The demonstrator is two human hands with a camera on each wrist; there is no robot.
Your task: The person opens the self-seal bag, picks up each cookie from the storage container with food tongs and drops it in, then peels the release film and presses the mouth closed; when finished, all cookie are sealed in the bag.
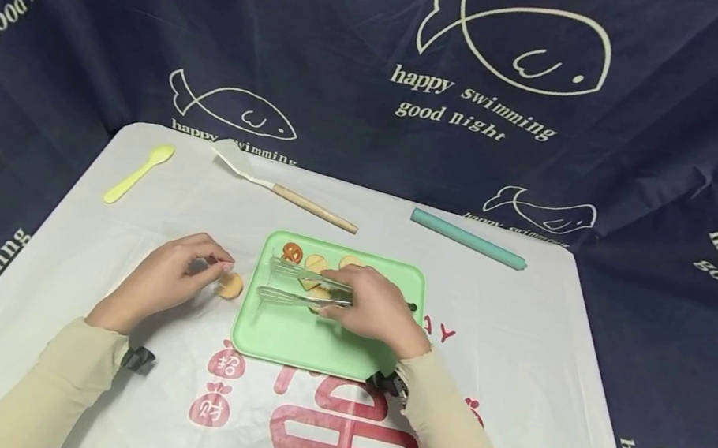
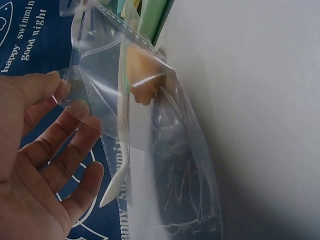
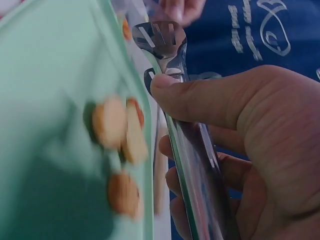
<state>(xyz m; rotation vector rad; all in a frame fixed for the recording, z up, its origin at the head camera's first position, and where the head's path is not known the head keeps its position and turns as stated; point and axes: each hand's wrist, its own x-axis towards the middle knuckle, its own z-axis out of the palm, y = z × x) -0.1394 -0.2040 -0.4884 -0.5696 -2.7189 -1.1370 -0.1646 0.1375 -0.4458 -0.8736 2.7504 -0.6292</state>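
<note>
At the bottom of the frame, two beige sleeves reach in over the white table, with a large red printed character lying between them at bottom centre. Left of centre, the left hand pinches the edge of a clear plastic bag between thumb and forefinger, its other fingers loosely bent. A round tan biscuit shows beside the fingertips, seen through the film in the left wrist view; it sits just off the left edge of a light green tray. Near the middle of the frame, the right hand grasps metal tongs, thumb on one side and fingers on the other, held above the tray with the tips apart and pointing left. Beneath and behind the tongs lie several pale biscuit pieces, and an orange-red, pretzel-like piece stays near the tray's upper left corner. Farther back, a yellow spoon lies at upper left, a wooden-handled spatula at upper centre and a teal rod right of it. Dark blue fish-print cloth fills the background.
</note>
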